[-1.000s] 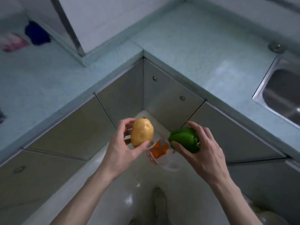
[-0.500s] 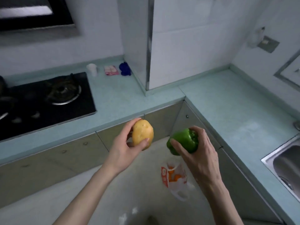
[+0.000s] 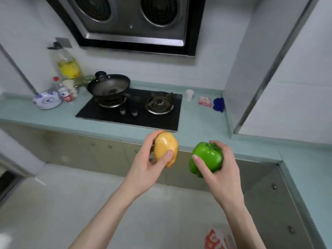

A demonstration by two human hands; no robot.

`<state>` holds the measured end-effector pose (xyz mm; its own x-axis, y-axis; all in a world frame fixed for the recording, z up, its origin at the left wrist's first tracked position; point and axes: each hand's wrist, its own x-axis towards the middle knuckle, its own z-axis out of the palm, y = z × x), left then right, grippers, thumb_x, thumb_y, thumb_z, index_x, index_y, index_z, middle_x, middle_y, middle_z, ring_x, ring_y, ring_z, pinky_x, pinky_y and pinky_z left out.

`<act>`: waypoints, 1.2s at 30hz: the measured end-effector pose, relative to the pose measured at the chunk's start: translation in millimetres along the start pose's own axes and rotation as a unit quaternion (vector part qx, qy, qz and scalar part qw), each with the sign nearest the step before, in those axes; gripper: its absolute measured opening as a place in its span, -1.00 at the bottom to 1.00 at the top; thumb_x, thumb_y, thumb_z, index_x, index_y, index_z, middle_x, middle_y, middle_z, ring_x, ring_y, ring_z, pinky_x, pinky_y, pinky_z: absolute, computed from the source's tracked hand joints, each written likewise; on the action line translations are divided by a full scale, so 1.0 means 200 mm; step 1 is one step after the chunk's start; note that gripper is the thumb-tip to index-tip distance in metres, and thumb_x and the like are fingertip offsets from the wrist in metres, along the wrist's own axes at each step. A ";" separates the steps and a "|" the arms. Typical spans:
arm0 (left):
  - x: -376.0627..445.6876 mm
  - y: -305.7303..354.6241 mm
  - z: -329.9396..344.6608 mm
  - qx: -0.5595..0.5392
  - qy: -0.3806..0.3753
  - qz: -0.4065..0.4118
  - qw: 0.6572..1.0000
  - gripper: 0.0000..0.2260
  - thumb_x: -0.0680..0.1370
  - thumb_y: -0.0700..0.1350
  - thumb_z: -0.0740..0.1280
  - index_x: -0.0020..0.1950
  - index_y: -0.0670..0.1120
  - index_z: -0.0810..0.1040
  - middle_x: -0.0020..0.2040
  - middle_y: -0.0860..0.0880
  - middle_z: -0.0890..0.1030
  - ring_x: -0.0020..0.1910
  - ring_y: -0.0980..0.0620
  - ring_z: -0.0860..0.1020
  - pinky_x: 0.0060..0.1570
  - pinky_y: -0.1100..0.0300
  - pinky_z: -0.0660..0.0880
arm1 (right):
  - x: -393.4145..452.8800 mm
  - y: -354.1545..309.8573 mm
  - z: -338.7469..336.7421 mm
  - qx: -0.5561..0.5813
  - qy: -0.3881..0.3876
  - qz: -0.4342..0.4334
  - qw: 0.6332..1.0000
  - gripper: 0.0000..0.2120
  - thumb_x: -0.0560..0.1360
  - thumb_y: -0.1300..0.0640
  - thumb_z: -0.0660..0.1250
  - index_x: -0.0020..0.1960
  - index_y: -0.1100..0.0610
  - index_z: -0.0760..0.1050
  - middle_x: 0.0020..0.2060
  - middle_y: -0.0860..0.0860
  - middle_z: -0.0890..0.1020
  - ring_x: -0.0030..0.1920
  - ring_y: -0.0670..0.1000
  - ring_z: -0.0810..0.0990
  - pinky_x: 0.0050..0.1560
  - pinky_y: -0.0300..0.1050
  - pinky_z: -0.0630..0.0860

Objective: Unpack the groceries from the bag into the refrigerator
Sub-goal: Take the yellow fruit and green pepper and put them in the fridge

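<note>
potato [image 3: 166, 150] left | pepper [image 3: 206, 158] right | wok [image 3: 108, 86] on stove [image 3: 129, 108]

The bag [image 3: 218, 239] is mostly cut off by the bottom edge and sits partly behind the right forearm, so its contents can't be seen. The red print on it is too blurry to read. The labels on the bottles [image 3: 65, 81] by the stove are unreadable too. The range hood [image 3: 136, 20] gets chopped by the top edge.
</note>
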<state>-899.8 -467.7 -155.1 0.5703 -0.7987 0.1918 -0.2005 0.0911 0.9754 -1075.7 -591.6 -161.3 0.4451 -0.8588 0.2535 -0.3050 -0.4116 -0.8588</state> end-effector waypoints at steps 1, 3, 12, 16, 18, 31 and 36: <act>-0.02 0.01 -0.07 0.003 0.021 0.000 1.000 -0.56 0.58 -0.21 0.42 0.40 0.08 0.41 0.22 0.18 0.50 0.20 0.14 0.52 0.04 0.27 0.56 | 0.02 -0.04 0.05 0.011 -0.016 -0.012 1.000 -0.42 0.36 -0.39 0.45 0.29 -0.23 0.39 0.21 -0.30 0.49 0.21 -0.25 0.50 0.12 -0.19 0.46; -0.08 0.05 -0.20 0.007 0.064 0.003 0.998 -0.54 0.56 -0.25 0.44 0.36 0.09 0.42 0.18 0.20 0.51 0.15 0.18 0.51 -0.02 0.29 0.56 | 0.05 -0.13 0.17 0.031 -0.048 -0.039 0.998 -0.42 0.38 -0.40 0.43 0.30 -0.25 0.36 0.22 -0.33 0.48 0.22 -0.29 0.48 0.14 -0.21 0.44; -0.45 0.22 -0.96 0.100 0.240 0.010 0.965 -0.51 0.45 -0.04 0.55 0.34 0.15 0.49 0.24 0.09 0.53 0.20 0.09 0.52 -0.09 0.19 0.62 | -0.06 -0.68 0.83 0.118 -0.193 -0.128 0.966 -0.30 0.34 -0.28 0.49 0.42 -0.22 0.33 0.29 -0.30 0.45 0.25 -0.14 0.52 0.25 0.08 0.55; -0.68 0.32 -1.29 0.125 0.317 0.016 0.940 -0.56 0.50 0.00 0.49 0.35 0.10 0.48 0.25 0.09 0.52 0.19 0.16 0.51 -0.08 0.29 0.57 | -0.20 -0.94 1.14 0.153 -0.249 -0.165 0.942 -0.30 0.32 -0.29 0.51 0.39 -0.21 0.36 0.26 -0.33 0.46 0.27 -0.15 0.53 0.26 0.11 0.55; -0.80 0.36 -1.45 0.137 0.348 0.022 0.927 -0.58 0.54 -0.07 0.48 0.36 0.11 0.47 0.29 0.08 0.51 0.22 0.16 0.52 -0.05 0.30 0.58 | -0.28 -1.08 1.29 0.177 -0.279 -0.180 0.926 -0.32 0.33 -0.27 0.53 0.38 -0.21 0.38 0.27 -0.32 0.48 0.28 -0.12 0.53 0.27 0.13 0.55; -1.64 0.59 -2.31 0.198 0.505 0.014 0.840 -0.57 0.53 -0.13 0.49 0.33 0.16 0.48 0.24 0.23 0.51 0.21 0.20 0.51 -0.01 0.38 0.54 | -0.97 -1.91 2.05 0.267 -0.410 -0.277 0.827 -0.34 0.32 -0.22 0.55 0.35 -0.19 0.41 0.25 -0.19 0.57 0.24 -0.10 0.58 0.24 -0.11 0.54; -1.92 0.65 -2.51 0.214 0.550 0.013 0.807 -0.56 0.53 -0.15 0.49 0.31 0.18 0.48 0.17 0.36 0.50 0.22 0.20 0.52 0.00 0.33 0.57 | -1.22 -2.19 2.22 0.286 -0.449 -0.293 0.794 -0.38 0.33 -0.25 0.51 0.34 -0.22 0.40 0.24 -0.24 0.54 0.21 -0.19 0.56 0.07 -0.44 0.45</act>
<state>-744.3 149.7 -46.8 0.8763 0.2339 0.4211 -0.3460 -0.3024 0.8881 -676.2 -66.5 -45.8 0.8683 0.0989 0.4861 0.4951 -0.2335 -0.8369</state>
